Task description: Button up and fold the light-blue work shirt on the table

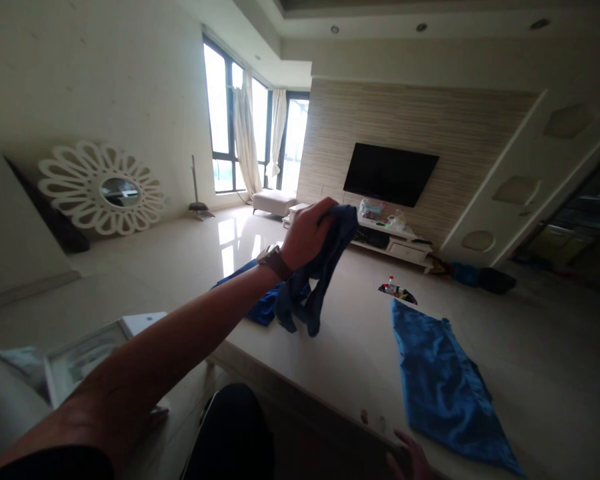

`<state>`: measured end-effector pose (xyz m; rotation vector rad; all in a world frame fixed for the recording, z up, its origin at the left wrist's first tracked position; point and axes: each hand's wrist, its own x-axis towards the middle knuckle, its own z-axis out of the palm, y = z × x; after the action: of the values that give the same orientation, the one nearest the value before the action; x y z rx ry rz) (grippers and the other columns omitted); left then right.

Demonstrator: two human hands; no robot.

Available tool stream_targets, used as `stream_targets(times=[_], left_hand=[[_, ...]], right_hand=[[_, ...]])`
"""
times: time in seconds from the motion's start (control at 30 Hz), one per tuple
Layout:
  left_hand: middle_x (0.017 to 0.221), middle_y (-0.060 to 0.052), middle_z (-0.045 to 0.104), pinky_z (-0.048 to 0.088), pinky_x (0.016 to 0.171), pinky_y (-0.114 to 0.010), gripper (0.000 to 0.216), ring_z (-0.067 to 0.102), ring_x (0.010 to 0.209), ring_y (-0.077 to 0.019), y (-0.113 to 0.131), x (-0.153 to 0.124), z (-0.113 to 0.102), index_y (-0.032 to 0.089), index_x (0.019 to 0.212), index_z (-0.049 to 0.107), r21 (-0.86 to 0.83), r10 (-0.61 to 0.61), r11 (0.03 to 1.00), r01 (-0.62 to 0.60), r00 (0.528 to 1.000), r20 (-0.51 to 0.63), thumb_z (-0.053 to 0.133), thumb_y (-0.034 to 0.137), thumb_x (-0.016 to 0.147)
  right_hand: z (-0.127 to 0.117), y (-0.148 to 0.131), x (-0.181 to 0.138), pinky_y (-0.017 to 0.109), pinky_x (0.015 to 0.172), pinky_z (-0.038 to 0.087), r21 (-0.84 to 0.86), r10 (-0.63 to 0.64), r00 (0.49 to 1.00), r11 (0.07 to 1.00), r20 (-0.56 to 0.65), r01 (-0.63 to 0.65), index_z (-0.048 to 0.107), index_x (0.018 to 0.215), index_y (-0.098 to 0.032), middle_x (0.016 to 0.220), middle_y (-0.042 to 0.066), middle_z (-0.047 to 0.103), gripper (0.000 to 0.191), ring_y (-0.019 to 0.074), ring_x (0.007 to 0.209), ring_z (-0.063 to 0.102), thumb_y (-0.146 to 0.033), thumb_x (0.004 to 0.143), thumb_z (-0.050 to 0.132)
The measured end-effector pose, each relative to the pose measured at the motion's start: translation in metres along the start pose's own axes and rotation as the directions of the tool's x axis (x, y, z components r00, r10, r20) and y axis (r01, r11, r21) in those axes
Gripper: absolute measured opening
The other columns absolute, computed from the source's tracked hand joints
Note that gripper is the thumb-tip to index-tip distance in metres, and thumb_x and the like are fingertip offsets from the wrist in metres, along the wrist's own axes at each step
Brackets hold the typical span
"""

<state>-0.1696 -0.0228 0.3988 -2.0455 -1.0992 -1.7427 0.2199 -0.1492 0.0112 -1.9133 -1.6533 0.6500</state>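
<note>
A dark blue garment (334,250) hangs bunched above the pale table (350,363), clamped in the grip of the left hand (306,233), with bright blue fabric (263,312) lying behind it, a lighter blue cloth (437,383) spread toward the right, and the right hand (414,459) near that cloth, its grip apart.

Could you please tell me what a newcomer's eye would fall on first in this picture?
Probably the dark blue cloth held up in the person's left grip, near the middle of the view. Next might come the brighter blue cloth spread on the right of the pale table, then the flower-shaped mirror by the wall at left.
</note>
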Motion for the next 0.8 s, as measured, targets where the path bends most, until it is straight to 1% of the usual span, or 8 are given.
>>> stream_targets(times=[0.07, 0.13, 0.23, 0.33, 0.43, 0.6, 0.7, 0.8], left_hand=[[0.079, 0.000, 0.067, 0.045, 0.073, -0.027, 0.019, 0.060, 0.073, -0.0114, 0.044, 0.006, 0.001, 0.018, 0.096, 0.065, -0.059, 0.045, 0.997, -0.040, 0.996, 0.076, 0.050, 0.025, 0.103], [0.079, 0.000, 0.068, 0.046, 0.072, -0.027, 0.016, 0.060, 0.074, -0.0120, 0.083, 0.008, 0.004, 0.018, 0.094, 0.065, -0.114, 0.089, 0.991, -0.073, 0.986, 0.139, 0.052, 0.025, 0.101], [0.080, -0.001, 0.069, 0.046, 0.073, -0.027, 0.017, 0.062, 0.076, -0.0136, 0.127, 0.006, 0.008, 0.017, 0.093, 0.066, -0.158, 0.139, 0.982, -0.105, 0.965, 0.222, 0.055, 0.027, 0.100], [0.080, -0.002, 0.069, 0.045, 0.074, -0.027, 0.019, 0.061, 0.077, -0.0144, 0.151, 0.002, 0.005, 0.017, 0.092, 0.067, -0.165, 0.146, 0.981, -0.104, 0.952, 0.268, 0.054, 0.029, 0.100], [0.080, -0.002, 0.068, 0.045, 0.074, -0.027, 0.020, 0.059, 0.076, -0.0144, 0.152, 0.001, -0.005, 0.016, 0.090, 0.067, -0.141, 0.107, 0.988, -0.068, 0.950, 0.292, 0.055, 0.030, 0.099], [0.080, -0.003, 0.068, 0.047, 0.076, -0.029, 0.025, 0.058, 0.078, -0.0158, 0.125, 0.002, -0.021, 0.015, 0.083, 0.067, -0.079, -0.052, 0.993, 0.086, 0.928, 0.369, 0.059, 0.036, 0.095], [0.084, -0.003, 0.070, 0.050, 0.076, -0.030, 0.030, 0.061, 0.081, -0.0170, 0.115, -0.001, -0.027, 0.014, 0.087, 0.070, -0.159, -0.158, 0.953, 0.257, 0.872, 0.464, 0.062, 0.042, 0.092], [0.092, -0.005, 0.073, 0.055, 0.079, -0.031, 0.035, 0.066, 0.088, -0.0195, 0.129, -0.009, -0.031, 0.014, 0.097, 0.073, -0.327, -0.209, 0.825, 0.461, 0.787, 0.581, 0.067, 0.047, 0.089]], right_hand=[[0.008, -0.034, -0.009, 0.044, 0.095, 0.061, 0.277, -0.093, 0.995, 0.957, 0.029, 0.081, 0.057, 0.136, -0.022, 0.136, 0.015, 0.061, 0.066, 0.0331, 0.124, 0.064, -0.058, 0.083, 0.071], [0.008, -0.075, -0.021, 0.048, 0.095, 0.060, 0.545, -0.175, 0.985, 0.825, -0.012, 0.153, 0.041, 0.151, -0.025, 0.148, 0.017, 0.054, 0.087, 0.0347, 0.131, 0.059, -0.061, 0.079, 0.074], [-0.008, -0.130, -0.036, 0.055, 0.106, 0.053, 0.568, -0.226, 0.974, 0.804, 0.020, 0.175, 0.045, 0.150, -0.026, 0.142, 0.014, 0.060, 0.097, 0.0366, 0.130, 0.060, -0.054, 0.067, 0.087], [-0.038, -0.153, -0.036, 0.053, 0.106, 0.052, 0.507, -0.260, 0.963, 0.823, -0.063, 0.256, 0.060, 0.135, -0.023, 0.130, 0.013, 0.068, 0.068, 0.0362, 0.123, 0.063, -0.054, 0.076, 0.077], [-0.082, -0.146, -0.026, 0.044, 0.085, 0.056, 0.441, -0.278, 0.948, 0.839, -0.156, 0.319, 0.071, 0.111, -0.018, 0.103, 0.012, 0.076, 0.046, 0.0321, 0.096, 0.070, -0.054, 0.084, 0.061], [-0.168, -0.123, -0.010, 0.035, 0.063, 0.046, 0.217, -0.133, 0.895, 0.945, -0.425, 0.244, 0.074, 0.095, -0.018, 0.077, 0.009, 0.073, 0.052, 0.0271, 0.071, 0.063, -0.065, 0.080, 0.059], [-0.207, -0.120, -0.004, 0.034, 0.065, 0.043, 0.117, -0.165, 0.843, 0.959, -0.512, 0.259, 0.074, 0.096, -0.017, 0.077, 0.008, 0.071, 0.052, 0.0245, 0.069, 0.061, -0.064, 0.080, 0.059], [-0.229, -0.119, 0.003, 0.034, 0.069, 0.042, -0.032, -0.286, 0.771, 0.945, -0.569, 0.327, 0.074, 0.082, -0.017, 0.081, 0.009, 0.069, 0.043, 0.0226, 0.074, 0.060, -0.057, 0.082, 0.057]])
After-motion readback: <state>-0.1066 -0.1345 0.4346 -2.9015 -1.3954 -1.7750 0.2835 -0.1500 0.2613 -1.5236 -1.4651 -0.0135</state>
